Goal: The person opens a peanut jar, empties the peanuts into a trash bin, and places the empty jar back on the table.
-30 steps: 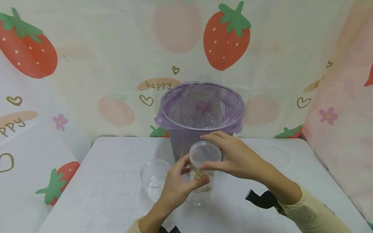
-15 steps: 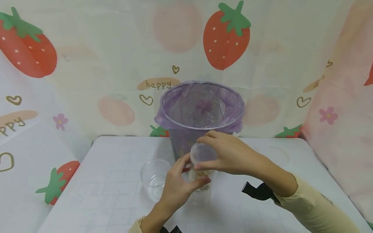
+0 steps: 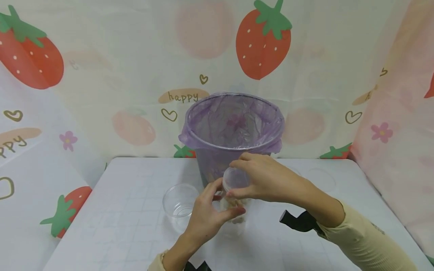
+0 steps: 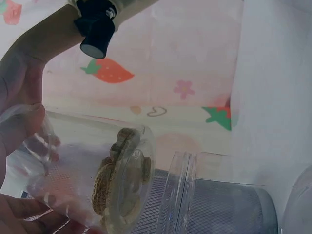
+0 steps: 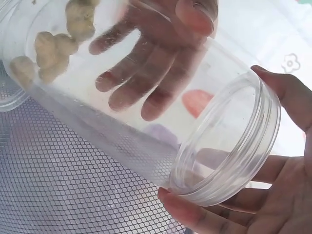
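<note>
A clear plastic jar (image 5: 105, 119) with several peanuts (image 4: 109, 180) at its bottom is held above the table. My left hand (image 3: 209, 214) grips the jar's side, fingers behind it and thumb in front. With its fingers and thumb round the rim, my right hand (image 3: 271, 178) holds the clear screw lid (image 3: 234, 178) on the jar's top. In the right wrist view the lid sits on the jar's mouth. Just below the jar's base, the left wrist view shows another clear container (image 4: 180, 195) with a ridged rim; its contents cannot be made out.
Behind the hands stands a mesh bin (image 3: 211, 165) lined with a purple bag (image 3: 190, 137). To the left of the left hand is a clear round container (image 3: 181, 201) on the white table (image 3: 129, 226). A strawberry-patterned cloth (image 3: 145, 56) hangs behind and at the sides.
My right hand has shifted slightly left and turned over the lid, covering more of it. The left hand stays in place on the jar. Little differs over the last half second.
</note>
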`<state>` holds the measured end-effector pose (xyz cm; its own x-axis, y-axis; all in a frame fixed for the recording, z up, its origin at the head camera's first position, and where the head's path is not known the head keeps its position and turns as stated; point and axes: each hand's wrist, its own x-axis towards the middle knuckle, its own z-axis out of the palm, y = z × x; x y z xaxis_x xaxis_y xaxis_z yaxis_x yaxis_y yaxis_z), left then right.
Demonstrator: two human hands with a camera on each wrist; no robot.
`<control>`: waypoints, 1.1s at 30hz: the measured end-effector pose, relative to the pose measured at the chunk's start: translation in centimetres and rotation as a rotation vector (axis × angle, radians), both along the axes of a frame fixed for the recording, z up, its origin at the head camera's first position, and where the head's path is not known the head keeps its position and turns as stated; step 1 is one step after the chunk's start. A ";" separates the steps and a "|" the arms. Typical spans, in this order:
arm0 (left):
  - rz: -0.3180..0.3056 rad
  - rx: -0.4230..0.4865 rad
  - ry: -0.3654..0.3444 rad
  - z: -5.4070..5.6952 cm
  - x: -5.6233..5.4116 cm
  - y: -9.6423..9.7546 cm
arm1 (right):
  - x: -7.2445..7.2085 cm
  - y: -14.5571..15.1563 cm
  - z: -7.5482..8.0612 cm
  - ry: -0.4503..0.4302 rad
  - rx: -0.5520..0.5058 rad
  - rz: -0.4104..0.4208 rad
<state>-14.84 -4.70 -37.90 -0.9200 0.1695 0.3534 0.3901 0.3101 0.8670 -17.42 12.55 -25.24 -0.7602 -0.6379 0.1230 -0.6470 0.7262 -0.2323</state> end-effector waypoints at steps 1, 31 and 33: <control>-0.002 -0.003 0.005 0.0 0.0 0.0 | 0.0 0.0 0.0 0.006 -0.005 0.006; -0.015 0.013 0.086 0.0 -0.3 -0.6 | -0.6 0.4 0.3 0.065 -0.037 0.204; -0.058 0.034 0.072 -0.1 -0.4 -0.8 | -0.7 0.6 0.4 0.029 -0.046 0.251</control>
<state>-15.23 -5.46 -37.98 -0.8811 0.2085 0.4245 0.4681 0.2565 0.8456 -18.16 13.18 -24.83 -0.5742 -0.7997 0.1754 -0.8127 0.5310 -0.2399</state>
